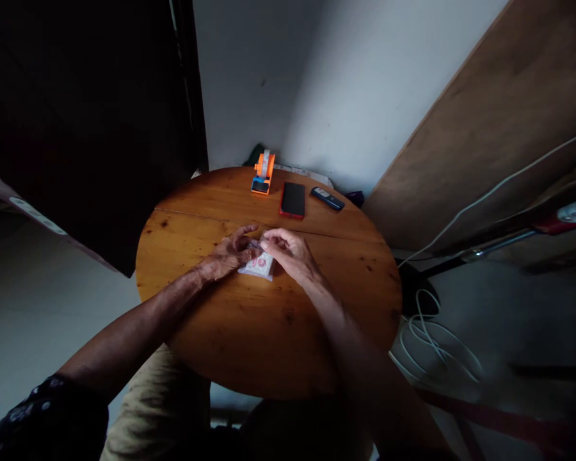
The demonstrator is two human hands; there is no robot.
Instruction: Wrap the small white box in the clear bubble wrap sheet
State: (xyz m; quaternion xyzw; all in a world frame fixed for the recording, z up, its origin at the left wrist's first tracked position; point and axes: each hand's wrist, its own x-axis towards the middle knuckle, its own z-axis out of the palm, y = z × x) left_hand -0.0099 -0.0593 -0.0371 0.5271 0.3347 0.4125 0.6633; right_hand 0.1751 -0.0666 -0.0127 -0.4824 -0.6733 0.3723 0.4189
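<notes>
A small white packet [260, 266] with red print, in see-through plastic wrapping, lies on the round wooden table [288, 314] in front of me. My left hand [230, 255] grips its left side, thumb across the top and fingers curved round the far edge. At the upper right corner, my right hand [290, 251] has its thumb and fingertips pinched together at the wrapping. Both hands partly cover the packet, so its far edge is hidden.
Toward the table's back stand an orange tape dispenser [264, 169], a phone in a red case [292, 200] and a small dark handheld device [327, 198]. Behind is a pale wall [340, 83]. A looped white cable [427, 333] lies on the floor at right.
</notes>
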